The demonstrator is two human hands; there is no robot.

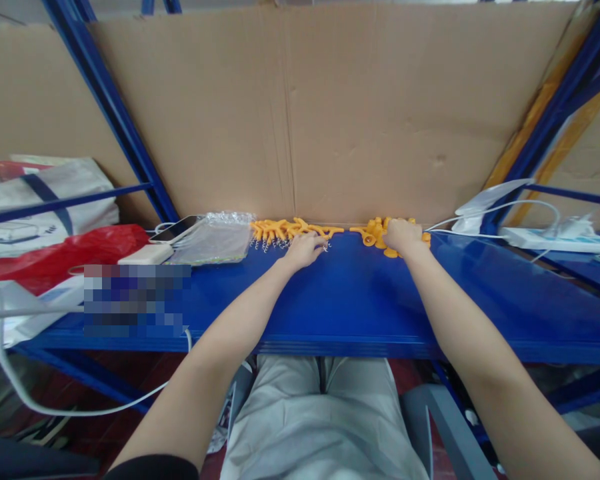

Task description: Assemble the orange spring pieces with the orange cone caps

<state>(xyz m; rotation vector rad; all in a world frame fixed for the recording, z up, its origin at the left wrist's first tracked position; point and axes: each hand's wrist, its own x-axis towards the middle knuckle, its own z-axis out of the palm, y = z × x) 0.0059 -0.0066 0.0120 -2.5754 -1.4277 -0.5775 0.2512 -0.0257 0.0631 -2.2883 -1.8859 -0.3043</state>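
Left arm: forearm (233, 337) reaches forward and inward from lower left, black sleeve (153, 468) pushed up near the elbow. Left hand (306, 251) palm down, fingers bent and directed to the right, at the right part of a row of orange corkscrew pieces (270, 232). Cannot tell whether the fingers grip one or only rest there. The row lies at the far edge of the blue table (330, 300), metal spirals toward the person, against the cardboard panel (355, 113).

Right arm: extended forward and inward, more steeply, bare along its visible length. Right hand (403, 237) back uppermost, fingers curled down over a heap of orange pieces (376, 233); fingertips hidden, so a closed grip cannot be confirmed. Heap also at the far edge, a gap of bare blue between it and the row.

Markings: pale cloth bag (25, 213), far left, carries a dark stripe and a line drawing resembling a vehicle; small dark characters beside it too blurred to read. Clear plastic packet (213, 240) lies just left of the row
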